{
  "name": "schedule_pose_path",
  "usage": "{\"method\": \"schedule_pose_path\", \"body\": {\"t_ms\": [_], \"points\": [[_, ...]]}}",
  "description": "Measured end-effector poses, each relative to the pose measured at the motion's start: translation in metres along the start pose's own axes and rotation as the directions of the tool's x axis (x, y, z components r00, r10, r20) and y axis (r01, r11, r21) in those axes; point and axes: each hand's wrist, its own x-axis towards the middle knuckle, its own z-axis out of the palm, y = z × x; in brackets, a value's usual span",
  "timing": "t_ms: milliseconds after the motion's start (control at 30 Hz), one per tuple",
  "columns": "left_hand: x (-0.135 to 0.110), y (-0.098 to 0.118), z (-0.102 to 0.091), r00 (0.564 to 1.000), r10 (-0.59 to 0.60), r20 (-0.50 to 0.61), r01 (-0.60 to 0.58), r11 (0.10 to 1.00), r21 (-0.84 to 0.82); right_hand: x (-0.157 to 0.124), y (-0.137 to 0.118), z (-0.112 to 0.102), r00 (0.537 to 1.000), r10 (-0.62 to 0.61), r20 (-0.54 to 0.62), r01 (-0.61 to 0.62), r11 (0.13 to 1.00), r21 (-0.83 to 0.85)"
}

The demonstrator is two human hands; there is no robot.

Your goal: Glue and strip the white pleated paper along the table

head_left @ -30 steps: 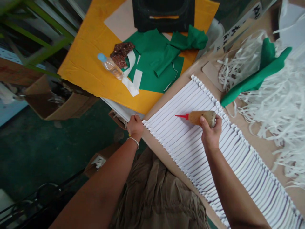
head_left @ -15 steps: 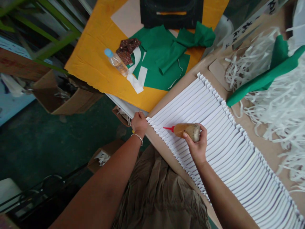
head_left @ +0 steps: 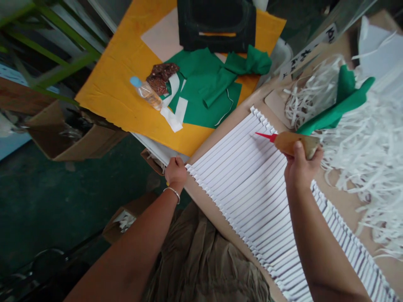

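My right hand (head_left: 304,165) is wrapped round a squeeze glue bottle (head_left: 291,143) with a yellow-brown body and a red pointed nozzle. The bottle lies nearly level above the far side of a row of overlapping white paper strips (head_left: 239,167), its nozzle pointing left. Each strip shows a small folded end along both sides of the row. My left hand (head_left: 176,171), with a bracelet at the wrist, is closed at the table's near edge, beside the row's left corner. What its fingers hold, if anything, is hidden.
A yellow-covered surface (head_left: 110,96) carries green cloth (head_left: 201,71), a clear bottle with a blue cap (head_left: 146,93) and a black case (head_left: 217,25). Thin white strips (head_left: 362,147) are heaped at the right. Cardboard boxes (head_left: 75,144) stand at the left, below the table.
My right hand has carried the glue bottle across the strips, away from me and to the right. The left hand stays closed at the table corner. The camera view has shifted slightly.
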Motion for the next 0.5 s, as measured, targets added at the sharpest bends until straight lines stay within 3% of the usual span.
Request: {"method": "schedule_pose_path", "body": {"t_ms": [67, 167, 500], "points": [[0.000, 0.000, 0.000, 1.000, -0.002, 0.000, 0.002, 1.000, 0.003, 0.022, 0.007, 0.006, 1.000, 0.031, -0.001, -0.031, 0.994, 0.103], [0.000, 0.001, -0.001, 1.000, -0.003, 0.007, 0.003, 1.000, 0.009, 0.039, 0.019, 0.011, 1.000, 0.021, -0.008, -0.020, 0.993, 0.120], [0.000, 0.001, -0.001, 1.000, 0.007, -0.001, -0.007, 0.999, 0.033, 0.047, 0.035, 0.017, 0.998, -0.020, -0.057, 0.022, 0.999, 0.026]]}}
